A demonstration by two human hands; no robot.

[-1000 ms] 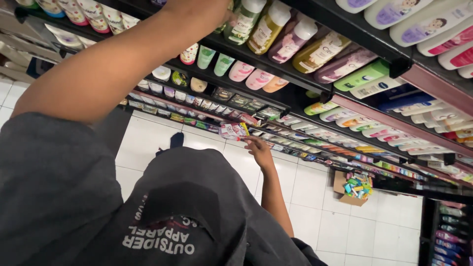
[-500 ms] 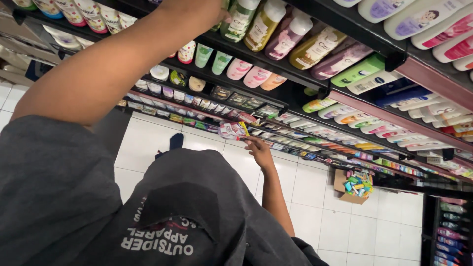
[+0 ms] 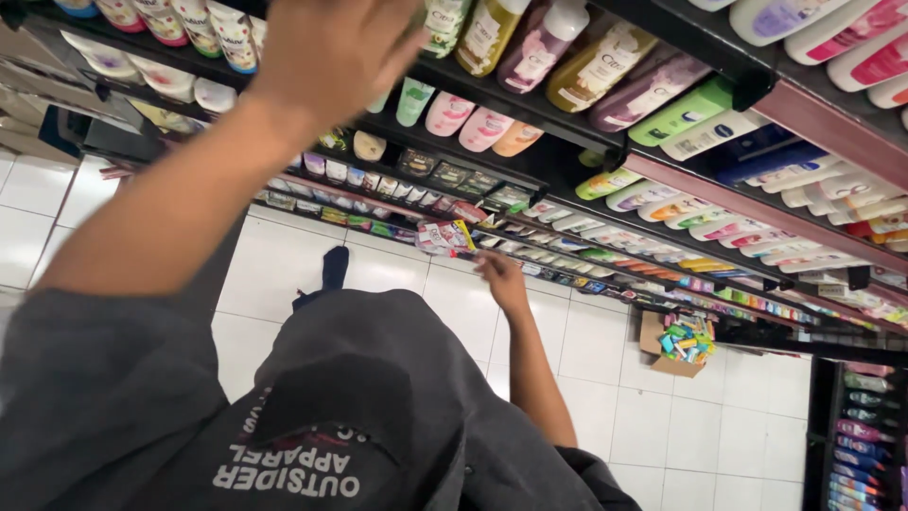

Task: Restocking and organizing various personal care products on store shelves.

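Left hand raised, fingers loosely spread, holding nothing; bottles stand just beyond its fingertips, caps toward the shelf edge. Right hand low, fingers pinching small packets, long axis running along the shelf.

- Your shirt is dark grey with white and red print.
- The floor shows white tiles.
- The box is brown cardboard with multicoloured contents.
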